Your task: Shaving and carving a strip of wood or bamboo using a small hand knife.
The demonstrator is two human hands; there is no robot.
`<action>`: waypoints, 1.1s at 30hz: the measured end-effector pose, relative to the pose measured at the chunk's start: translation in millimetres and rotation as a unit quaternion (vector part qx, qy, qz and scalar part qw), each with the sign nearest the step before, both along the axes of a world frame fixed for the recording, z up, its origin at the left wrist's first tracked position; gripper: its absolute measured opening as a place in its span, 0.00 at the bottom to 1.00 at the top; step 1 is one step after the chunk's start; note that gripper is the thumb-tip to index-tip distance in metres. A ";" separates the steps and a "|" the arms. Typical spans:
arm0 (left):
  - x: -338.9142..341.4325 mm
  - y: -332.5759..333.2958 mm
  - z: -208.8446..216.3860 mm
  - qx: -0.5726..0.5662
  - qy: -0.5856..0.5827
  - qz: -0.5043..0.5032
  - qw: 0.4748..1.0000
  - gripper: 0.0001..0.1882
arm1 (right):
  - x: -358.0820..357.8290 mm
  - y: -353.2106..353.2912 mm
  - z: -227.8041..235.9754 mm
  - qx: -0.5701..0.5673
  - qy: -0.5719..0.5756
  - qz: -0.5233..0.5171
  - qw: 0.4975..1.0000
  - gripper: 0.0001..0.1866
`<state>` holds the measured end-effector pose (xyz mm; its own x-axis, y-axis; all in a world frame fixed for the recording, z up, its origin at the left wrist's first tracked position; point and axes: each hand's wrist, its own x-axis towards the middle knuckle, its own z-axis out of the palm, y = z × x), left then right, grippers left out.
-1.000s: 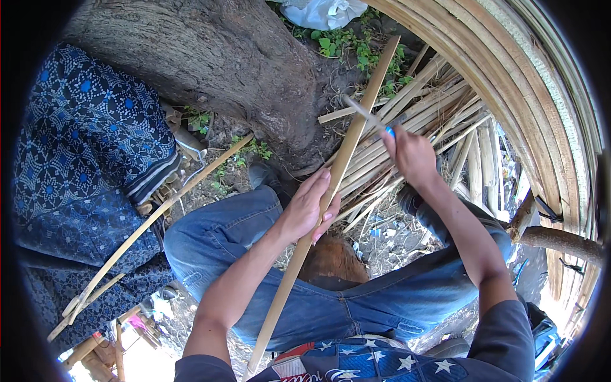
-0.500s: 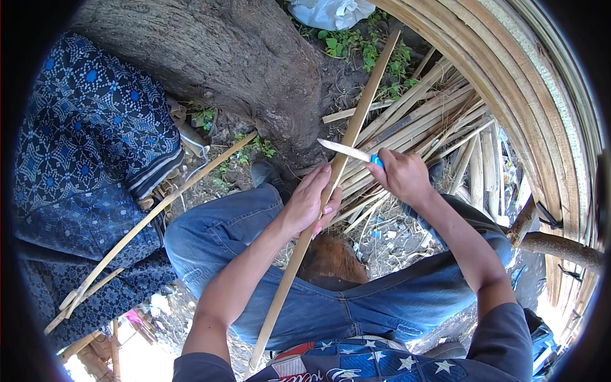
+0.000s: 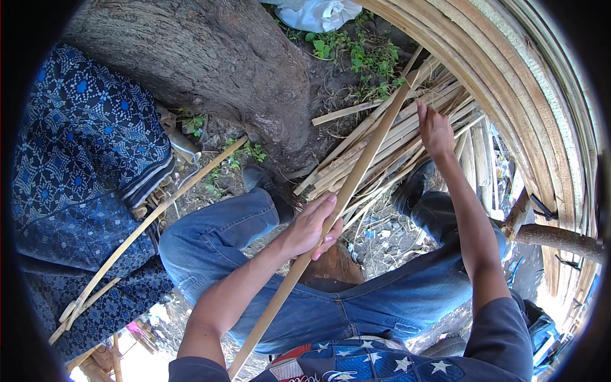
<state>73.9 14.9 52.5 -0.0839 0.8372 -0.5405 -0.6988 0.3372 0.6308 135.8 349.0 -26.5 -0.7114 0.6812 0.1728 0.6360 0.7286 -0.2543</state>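
Note:
A long pale wooden strip (image 3: 356, 181) slants from beside my left thigh up to the far right, its narrow far end over a pile of split sticks. My left hand (image 3: 313, 229) is closed round the strip near its middle, between my knees. Close to the far end, my right hand (image 3: 437, 132) is closed in a fist on the knife seen there half a second ago. The knife's blade can hardly be made out now. A wooden stump (image 3: 334, 266) stands between my legs, under the strip.
The split sticks (image 3: 394, 143) lie ahead on the right. Bent wooden strips (image 3: 541, 108) curve along the right edge, near a branch (image 3: 554, 240). A tree trunk (image 3: 223, 70) rises at far left, patterned blue cloth (image 3: 95, 127) at left, with a thin pole (image 3: 159, 207) beside it.
My right hand has moved away from me and rightward, along the strip to its far end. The strip's far end has swung slightly right and nearer; my left hand still grips it.

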 end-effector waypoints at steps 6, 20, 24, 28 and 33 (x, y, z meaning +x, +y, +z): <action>-13.7 1.6 -0.7 -0.016 0.021 0.056 0.998 0.17 | -7.9 -62.9 17.3 -0.071 0.017 0.197 0.978 0.27; -20.4 4.8 0.3 0.006 0.086 0.045 0.995 0.22 | 13.6 -122.3 46.7 -0.038 0.083 0.439 0.894 0.21; -19.2 4.9 8.9 0.000 0.089 0.049 0.995 0.23 | 8.0 -105.7 37.3 -0.028 0.050 0.294 0.954 0.22; -9.8 6.3 7.0 -0.008 0.088 0.019 0.996 0.22 | 1.1 -36.5 13.7 0.106 0.042 0.161 0.980 0.25; -15.7 2.5 0.2 -0.035 0.092 0.046 0.994 0.21 | -3.0 -86.2 26.6 -0.104 -0.006 0.229 0.968 0.23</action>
